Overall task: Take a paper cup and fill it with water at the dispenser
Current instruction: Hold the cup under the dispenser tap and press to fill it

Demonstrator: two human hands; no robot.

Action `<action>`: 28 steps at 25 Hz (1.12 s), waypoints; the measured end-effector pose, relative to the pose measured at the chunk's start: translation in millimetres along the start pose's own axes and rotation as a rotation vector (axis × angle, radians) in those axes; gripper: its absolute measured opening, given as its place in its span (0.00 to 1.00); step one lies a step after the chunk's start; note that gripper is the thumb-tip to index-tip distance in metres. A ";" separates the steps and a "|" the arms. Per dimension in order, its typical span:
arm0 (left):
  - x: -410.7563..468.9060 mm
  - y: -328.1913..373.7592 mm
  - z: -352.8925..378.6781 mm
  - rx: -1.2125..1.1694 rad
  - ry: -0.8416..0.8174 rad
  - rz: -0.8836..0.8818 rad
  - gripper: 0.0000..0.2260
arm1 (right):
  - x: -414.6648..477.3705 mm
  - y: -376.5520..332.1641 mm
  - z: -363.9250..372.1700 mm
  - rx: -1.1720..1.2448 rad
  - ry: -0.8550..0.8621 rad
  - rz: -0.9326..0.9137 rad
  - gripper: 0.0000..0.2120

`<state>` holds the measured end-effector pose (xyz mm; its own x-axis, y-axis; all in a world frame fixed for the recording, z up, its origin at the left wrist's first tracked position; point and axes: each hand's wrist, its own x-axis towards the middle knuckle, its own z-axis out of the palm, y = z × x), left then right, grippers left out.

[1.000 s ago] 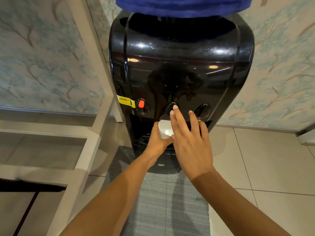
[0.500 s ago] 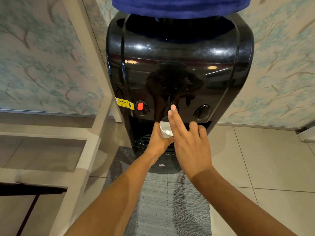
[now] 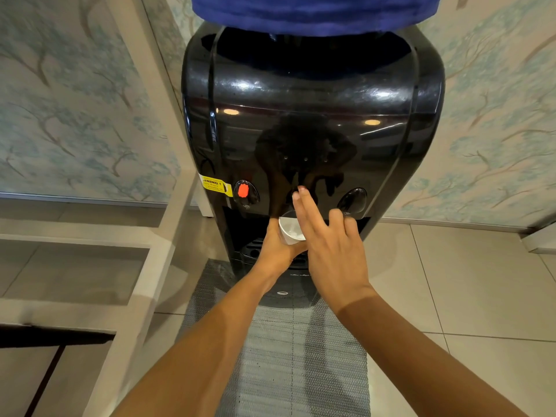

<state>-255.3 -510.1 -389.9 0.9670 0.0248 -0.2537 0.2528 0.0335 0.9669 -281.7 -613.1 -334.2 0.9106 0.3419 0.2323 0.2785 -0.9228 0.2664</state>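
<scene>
Head view: two bare forearms enter from the bottom edge and converge on the lower middle of the frame.
Floor mat [image 3: 301, 356]: grey woven strip under the forearms, running from the bottom edge up to the foot of the machine.
Floor tiles [image 3: 466, 281]: pale and glossy, filling the lower right of the frame.
White frame [image 3: 141, 266]: painted rails and a slanted post on the left side of the frame, just beside the machine.
Left hand [image 3: 278, 251]: curled around the lower part of the cup from the left and below, fingers closed on it.
Paper cup [image 3: 290, 231]: white, held in the recess just below the front panel, mouth tipped toward the camera; its right side is hidden by the other hand, and whether it holds water cannot be told.
Right hand [image 3: 334, 251]: two fingers stretched out, the other fingers folded down, holding nothing.
Fingertips [image 3: 301, 192]: touching the middle button, which they cover.
Red button [image 3: 243, 192]: left of the fingertips on the panel, with a yellow warning sticker [image 3: 214, 185] just beside it further left.
Dark button [image 3: 352, 200]: right of the hand on the same row, untouched.
Dispenser [image 3: 313, 115]: glossy black body filling the middle of the frame.
Blue bottle [image 3: 313, 12]: sits on top of the dispenser at the upper edge.
Wallpaper [image 3: 66, 109]: pale with blue-green branches, behind everything on both sides.
</scene>
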 end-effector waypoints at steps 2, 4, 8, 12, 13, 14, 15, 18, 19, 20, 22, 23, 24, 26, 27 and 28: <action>0.0 0.3 -0.2 -0.006 0.004 0.005 0.23 | -0.1 -0.8 -0.1 -0.010 0.003 0.001 0.41; 0.1 1.1 -0.3 -0.005 0.010 0.006 0.24 | -0.4 -1.2 -0.1 -0.017 0.006 -0.003 0.41; 0.1 1.3 1.2 -0.010 0.005 0.007 0.25 | -0.3 -0.8 -0.1 -0.006 0.004 0.002 0.42; 0.3 1.3 3.1 -0.023 -0.010 0.012 0.27 | 0.3 -0.3 -0.4 0.017 -0.001 0.007 0.43; 0.6 1.4 3.6 -0.022 -0.009 0.008 0.28 | 0.2 -0.5 -0.3 0.018 -0.003 0.005 0.43; 0.9 1.5 3.7 -0.020 -0.006 0.004 0.28 | 0.1 -0.7 0.0 0.016 -0.004 0.003 0.43; 0.7 1.8 4.2 -0.019 -0.004 0.002 0.28 | 0.0 -0.8 0.4 0.013 -0.005 0.002 0.43; 0.9 0.0 4.4 -0.025 0.005 0.011 0.30 | 0.4 -1.1 0.6 0.025 -0.008 0.002 0.43; 1.0 -0.8 4.2 -0.029 0.006 0.010 0.30 | 0.4 -1.2 0.9 0.033 -0.015 -0.001 0.43; 1.2 -1.7 3.9 -0.030 0.006 0.007 0.30 | 0.3 -1.2 1.2 0.037 -0.020 -0.003 0.43; 1.4 -2.3 3.2 -0.024 0.005 0.002 0.28 | 0.3 -1.0 1.3 0.036 -0.016 -0.005 0.43; 1.6 -2.5 2.8 -0.022 0.007 -0.001 0.27 | 0.4 -1.1 1.4 0.037 -0.015 -0.005 0.43; 2.0 -2.5 2.6 -0.026 0.009 -0.002 0.26 | 0.5 -1.1 1.5 0.039 -0.016 -0.003 0.43; 3.1 -2.8 2.5 -0.039 0.014 0.002 0.26 | 0.9 -1.5 1.4 0.039 -0.016 -0.001 0.43; 3.7 -2.9 2.8 -0.043 0.014 0.002 0.25 | 0.9 -1.5 1.5 0.038 -0.017 -0.001 0.43; 4.2 -2.9 3.2 -0.045 0.013 0.001 0.25 | 1.0 -1.5 1.7 0.037 -0.018 -0.003 0.43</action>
<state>-251.8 -513.3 -393.8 0.9666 0.0383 -0.2536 0.2501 0.0784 0.9650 -280.7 -611.7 -335.9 0.9150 0.3417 0.2146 0.2921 -0.9278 0.2320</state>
